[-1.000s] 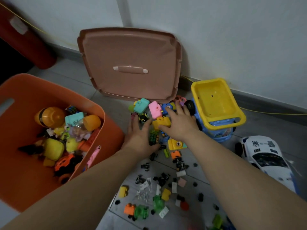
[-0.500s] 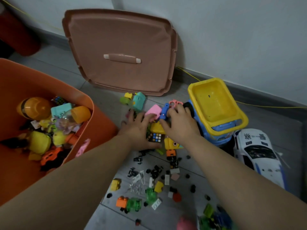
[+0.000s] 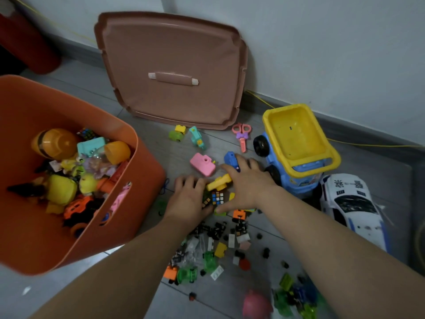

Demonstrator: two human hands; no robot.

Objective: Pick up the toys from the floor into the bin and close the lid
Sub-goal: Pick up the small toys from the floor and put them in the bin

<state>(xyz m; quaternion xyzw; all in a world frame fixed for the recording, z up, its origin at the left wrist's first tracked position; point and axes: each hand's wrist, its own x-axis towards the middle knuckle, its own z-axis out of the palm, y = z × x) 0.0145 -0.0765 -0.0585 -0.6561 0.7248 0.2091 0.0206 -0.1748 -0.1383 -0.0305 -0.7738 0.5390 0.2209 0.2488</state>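
Observation:
The orange bin (image 3: 135,143) stands open at the left, part full of toys. Its pinkish-brown lid (image 3: 172,70) leans against the wall behind. My left hand (image 3: 188,199) and my right hand (image 3: 249,180) cup a small cluster of toys between them on the floor: a yellow block toy (image 3: 218,181) and a puzzle cube (image 3: 217,198). The fingers of both hands curl around this cluster. My right fingertips also lie on a blue toy (image 3: 230,157). A pink toy camera (image 3: 202,164), a teal toy (image 3: 197,138) and pink scissors (image 3: 241,134) lie loose beyond the hands.
A blue dump truck with a yellow bed (image 3: 299,146) and a white police car (image 3: 351,203) stand to the right. Several small bricks and wheels (image 3: 218,247) litter the floor under my forearms. A pink ball (image 3: 257,303) lies near the bottom edge. A red cylinder (image 3: 30,49) stands at far left.
Both hands have drawn back toward me, raking the yellow toy and the cube along. The pink camera, teal toy and scissors now lie uncovered beyond my fingers.

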